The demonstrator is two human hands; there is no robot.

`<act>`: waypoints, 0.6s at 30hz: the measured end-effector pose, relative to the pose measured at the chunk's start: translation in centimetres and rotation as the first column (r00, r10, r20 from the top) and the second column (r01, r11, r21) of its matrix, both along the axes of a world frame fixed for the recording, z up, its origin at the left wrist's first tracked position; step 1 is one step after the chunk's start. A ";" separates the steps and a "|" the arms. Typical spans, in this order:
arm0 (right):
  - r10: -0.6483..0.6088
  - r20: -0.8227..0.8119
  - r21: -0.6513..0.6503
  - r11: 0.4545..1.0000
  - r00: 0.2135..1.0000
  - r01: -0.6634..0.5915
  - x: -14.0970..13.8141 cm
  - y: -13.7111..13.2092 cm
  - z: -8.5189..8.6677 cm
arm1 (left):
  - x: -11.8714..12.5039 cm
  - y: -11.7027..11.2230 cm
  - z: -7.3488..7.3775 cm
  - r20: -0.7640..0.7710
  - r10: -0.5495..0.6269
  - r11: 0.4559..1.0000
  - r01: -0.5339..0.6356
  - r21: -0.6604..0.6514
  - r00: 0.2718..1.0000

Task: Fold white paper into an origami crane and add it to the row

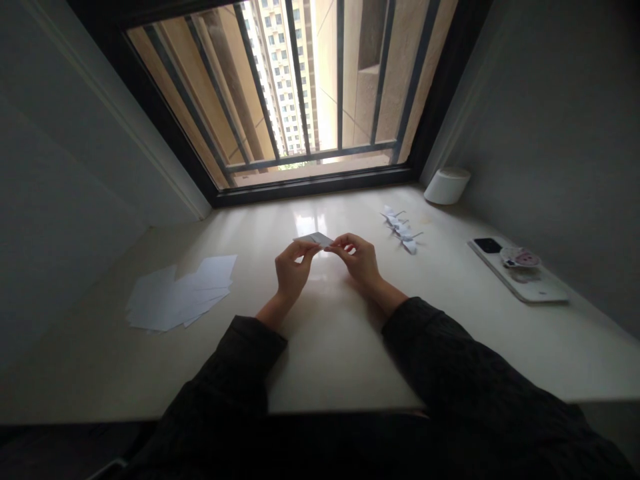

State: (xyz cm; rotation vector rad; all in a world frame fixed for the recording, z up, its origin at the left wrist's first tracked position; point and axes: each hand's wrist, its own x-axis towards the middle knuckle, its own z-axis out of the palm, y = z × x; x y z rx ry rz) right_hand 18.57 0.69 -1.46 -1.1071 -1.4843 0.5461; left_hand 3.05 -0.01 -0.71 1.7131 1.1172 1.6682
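A small folded piece of white paper (318, 237) is held up between both hands, above the middle of the pale sill. My left hand (294, 265) pinches its near edge between thumb and forefinger. My right hand (358, 259) pinches the paper's right corner, its fingertips close to those of the left. Beyond my right hand stand several folded paper cranes (401, 230) in a row. A spread pile of white paper sheets (175, 297) lies to the left of my left hand.
At the right lies a white phone (520, 273) with a round decorated grip on its back. A white cup-like object (447, 185) stands in the back right corner. Behind the sill (330, 360) is a dark-framed window (320, 181) with bars; walls flank both sides.
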 end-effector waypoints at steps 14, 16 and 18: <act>0.015 -0.133 -0.026 0.999 0.991 -0.019 0.1 0.3 -0.1 | -0.2 0.1 -0.1 0.022 0.002 1.000 -0.001 -0.025 1.000; 0.107 -0.310 -0.069 0.988 0.945 -0.135 -0.2 0.4 -0.2 | -0.2 0.2 -0.1 0.038 -0.013 0.999 0.015 -0.038 0.999; 0.208 -0.467 -0.105 0.952 0.860 -0.287 -0.5 0.5 -0.2 | -0.2 0.2 -0.1 0.053 -0.029 0.998 0.031 -0.047 0.998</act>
